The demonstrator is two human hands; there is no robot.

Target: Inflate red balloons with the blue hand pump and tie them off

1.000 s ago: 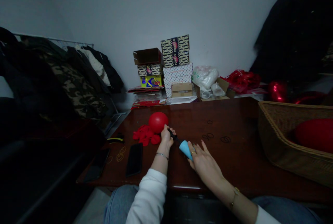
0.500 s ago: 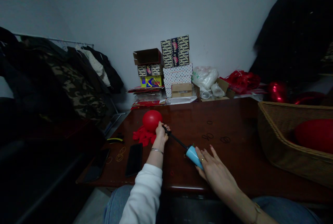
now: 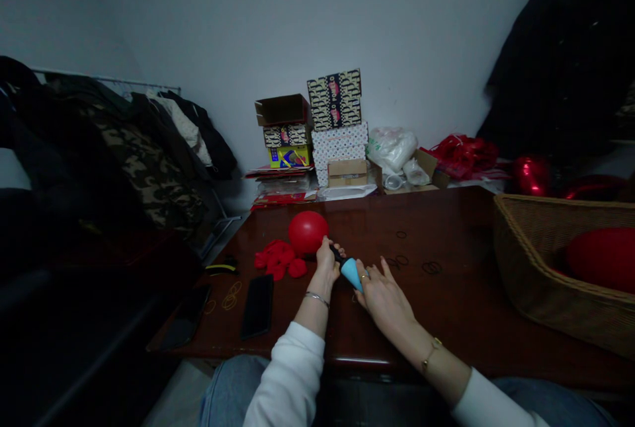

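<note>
A partly filled red balloon (image 3: 308,232) sits at the black nozzle end of a blue hand pump (image 3: 352,273). My left hand (image 3: 328,260) is closed around that nozzle end and the balloon's neck, whose exact grip the fingers hide. My right hand (image 3: 384,291) wraps the blue pump body from above, some fingers stretched along it. The black rod between the two parts is mostly pushed in. Just left of my left hand lies a pile of flat red balloons (image 3: 278,258) on the brown table (image 3: 436,321).
A wicker basket (image 3: 516,268) holding a large red balloon (image 3: 602,258) stands on the right. Black rubber bands (image 3: 431,268) and tan rubber bands (image 3: 231,296) lie about. A dark phone (image 3: 257,306) rests at left. Stacked boxes (image 3: 340,143) line the wall.
My right hand has pushed the blue pump body up and left toward my left hand, shortening the rod. The balloon and left hand have shifted right; the balloon looks slightly larger.
</note>
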